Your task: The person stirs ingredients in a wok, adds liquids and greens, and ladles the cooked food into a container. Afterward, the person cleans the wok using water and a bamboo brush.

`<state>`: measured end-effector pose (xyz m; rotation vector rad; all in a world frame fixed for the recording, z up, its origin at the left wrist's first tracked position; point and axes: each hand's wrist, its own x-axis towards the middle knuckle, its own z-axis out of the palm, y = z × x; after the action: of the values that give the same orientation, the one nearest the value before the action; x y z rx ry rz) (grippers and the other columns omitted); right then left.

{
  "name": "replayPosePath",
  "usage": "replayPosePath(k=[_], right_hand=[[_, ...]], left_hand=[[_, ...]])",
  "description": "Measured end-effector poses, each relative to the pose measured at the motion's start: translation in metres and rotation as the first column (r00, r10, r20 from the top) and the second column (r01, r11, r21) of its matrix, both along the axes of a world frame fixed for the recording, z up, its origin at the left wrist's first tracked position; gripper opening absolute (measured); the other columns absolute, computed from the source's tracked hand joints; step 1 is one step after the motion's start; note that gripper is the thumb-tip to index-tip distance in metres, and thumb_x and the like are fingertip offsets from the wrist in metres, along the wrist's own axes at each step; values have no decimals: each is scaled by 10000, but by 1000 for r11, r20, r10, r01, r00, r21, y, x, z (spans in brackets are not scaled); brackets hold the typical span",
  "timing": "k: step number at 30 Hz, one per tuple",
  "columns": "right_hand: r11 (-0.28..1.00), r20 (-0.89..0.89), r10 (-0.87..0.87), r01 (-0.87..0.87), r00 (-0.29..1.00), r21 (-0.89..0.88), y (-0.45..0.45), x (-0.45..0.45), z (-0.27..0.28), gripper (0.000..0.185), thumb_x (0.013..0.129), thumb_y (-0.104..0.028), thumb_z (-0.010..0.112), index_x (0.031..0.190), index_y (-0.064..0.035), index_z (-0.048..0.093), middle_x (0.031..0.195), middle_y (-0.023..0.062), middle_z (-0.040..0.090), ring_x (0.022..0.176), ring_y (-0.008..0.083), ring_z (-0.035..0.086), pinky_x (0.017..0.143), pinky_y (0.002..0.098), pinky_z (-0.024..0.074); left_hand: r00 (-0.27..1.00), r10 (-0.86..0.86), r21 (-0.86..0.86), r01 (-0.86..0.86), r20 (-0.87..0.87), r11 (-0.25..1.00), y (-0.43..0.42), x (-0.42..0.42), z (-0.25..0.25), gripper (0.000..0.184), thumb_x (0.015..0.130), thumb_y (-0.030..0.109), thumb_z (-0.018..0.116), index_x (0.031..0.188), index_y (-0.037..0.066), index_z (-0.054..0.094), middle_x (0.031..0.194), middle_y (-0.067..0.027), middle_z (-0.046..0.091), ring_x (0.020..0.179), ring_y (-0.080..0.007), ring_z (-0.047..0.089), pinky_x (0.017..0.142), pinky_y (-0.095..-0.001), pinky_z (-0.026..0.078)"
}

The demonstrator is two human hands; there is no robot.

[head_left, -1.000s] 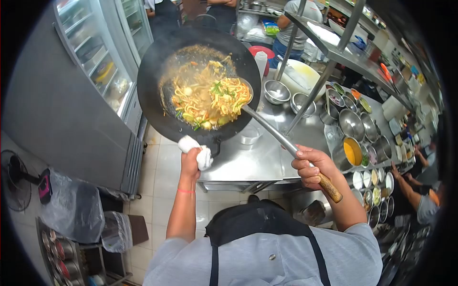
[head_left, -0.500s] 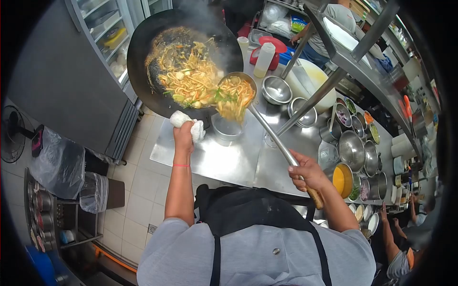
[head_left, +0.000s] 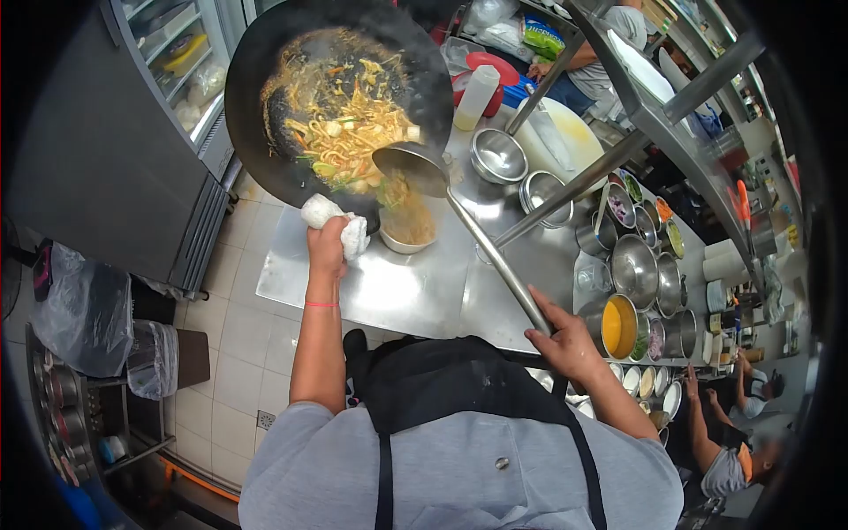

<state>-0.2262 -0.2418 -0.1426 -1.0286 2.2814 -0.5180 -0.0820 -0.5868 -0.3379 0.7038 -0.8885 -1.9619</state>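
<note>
My left hand (head_left: 329, 247) is closed round a bunched white cloth (head_left: 323, 210) at the near edge of a large dark wok (head_left: 252, 132); the grip under the cloth is hidden. The wok is tilted up and holds steaming noodles (head_left: 353, 141) with vegetables. My right hand (head_left: 565, 336) grips the handle of a long metal ladle (head_left: 415, 166). The ladle's bowl is tipped over, and noodles fall from it into a bowl (head_left: 408, 245) on the steel counter (head_left: 380, 287).
Right of the wok stand a squeeze bottle (head_left: 477, 95), a red scale (head_left: 495, 66) and metal bowls (head_left: 499, 155). Farther right are several ingredient pots and a pot of yellow liquid (head_left: 618, 327). A steel shelf post (head_left: 574, 187) slants over the counter. Other people work at the right.
The ladle has turned over, tipping noodles down into the bowl. My right hand has shifted along its handle. The wok and my left hand appear slightly farther up and left in view.
</note>
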Motion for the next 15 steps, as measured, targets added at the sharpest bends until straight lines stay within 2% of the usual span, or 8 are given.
replayPosePath(k=[2,4,5,7,9,11,13,15], right_hand=[[998,29,-53,51,998,45,-5,3,-2,670,809,-113,670,1419,-93,393,1306,183,553,781,172,672,752,297,511],[988,91,-18,31,996,-149,-3,-1,-19,664,809,-114,666,1417,-94,398,1312,187,546,716,183,648,736,289,510],[988,86,-13,26,996,-151,-8,-1,-24,664,809,-114,666,1417,-94,398,1312,187,546,716,183,648,736,289,510],[969,-37,10,-19,999,-246,-21,-1,-31,664,807,-127,671,1415,-103,405,1309,180,552,694,176,613,736,279,504],[961,-70,26,-44,997,-275,-46,-12,-36,660,806,-120,664,1413,-109,407,1287,192,563,768,229,658,773,313,505],[914,-332,57,-183,941,-362,-78,-28,-38,653,807,-98,638,1415,-124,403,1229,221,583,866,336,665,819,368,503],[943,-352,-26,-94,936,-320,-120,-25,-12,653,812,-106,607,1423,-151,380,1093,241,628,903,412,625,821,443,498],[965,-526,-11,-130,851,-230,-154,-46,-9,666,816,-123,585,1435,-174,345,947,234,648,854,417,620,784,489,493]], left_hand=[[1000,-11,5,11,-3,1000,-2,3,0,141,798,84,540,918,15,565,825,-88,624,690,-192,639,568,-355,557],[1000,-20,5,20,-11,1000,-2,6,4,143,797,85,540,920,16,566,825,-89,624,686,-192,640,563,-354,558],[999,-42,17,42,1,999,-1,9,8,146,796,85,540,923,15,564,827,-90,624,680,-192,640,559,-353,558],[998,-59,19,58,8,998,-2,13,12,150,796,85,541,926,15,563,829,-91,624,675,-192,640,555,-352,558],[998,-54,13,54,17,998,-3,14,11,156,794,87,544,934,20,562,820,-87,623,671,-190,638,547,-347,556],[999,-49,-6,49,14,999,-5,15,3,157,793,87,545,938,29,562,809,-81,621,663,-185,635,531,-345,553],[999,-51,-15,51,-5,999,-7,15,-6,144,793,87,548,927,36,564,800,-75,618,662,-182,635,534,-347,557],[998,-65,-6,65,2,998,-5,17,2,136,793,86,550,920,38,565,799,-73,618,661,-180,634,535,-345,555]])
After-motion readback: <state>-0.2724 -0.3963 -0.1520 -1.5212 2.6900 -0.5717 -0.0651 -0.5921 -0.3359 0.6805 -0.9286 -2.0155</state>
